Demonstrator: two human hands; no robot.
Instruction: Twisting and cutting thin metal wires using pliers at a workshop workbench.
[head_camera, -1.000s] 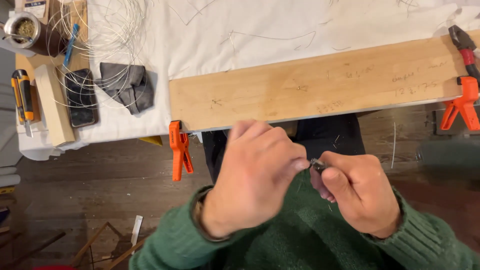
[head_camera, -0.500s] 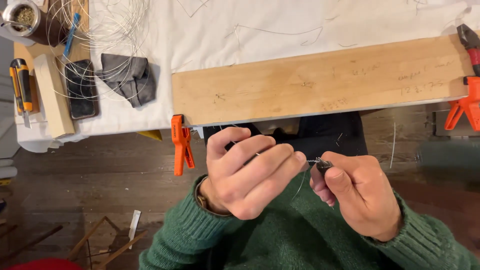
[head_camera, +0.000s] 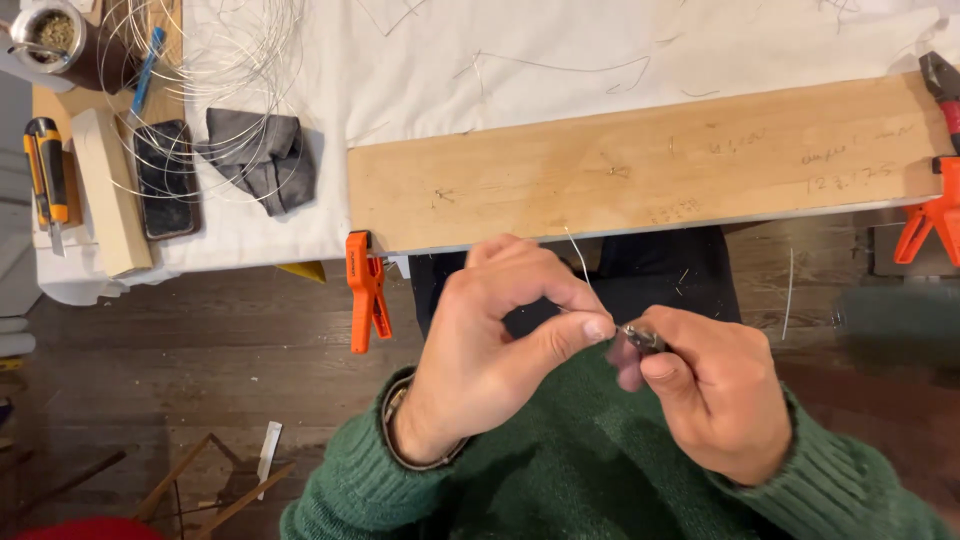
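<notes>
A desk (head_camera: 640, 50) draped in white cloth runs along the top, above a dark wooden floor (head_camera: 200, 380); a pale board (head_camera: 640, 170) lies along the desk's near edge, held by an orange clamp (head_camera: 366, 290) at its left end and another clamp (head_camera: 935, 215) at its right.

Below the board's near edge, over the lap, the left hand (head_camera: 490, 350) pinches a thin, pale wire (head_camera: 578, 258) between thumb and forefinger, the fingers pressed together. The wire rises from the pinch toward the board, a short, slightly curved strand. The right hand (head_camera: 715, 390) is closed round a small dark tool (head_camera: 643, 337), whose tip meets the wire right at the left fingertips. Both sleeves are green knit.

Toward the desk's far left corner lie a loose wire coil (head_camera: 215, 70), a grey rag (head_camera: 262, 155), a phone (head_camera: 165, 178), a wood block (head_camera: 110, 190), an orange-handled knife (head_camera: 45, 170) and a metal cup (head_camera: 45, 35).
</notes>
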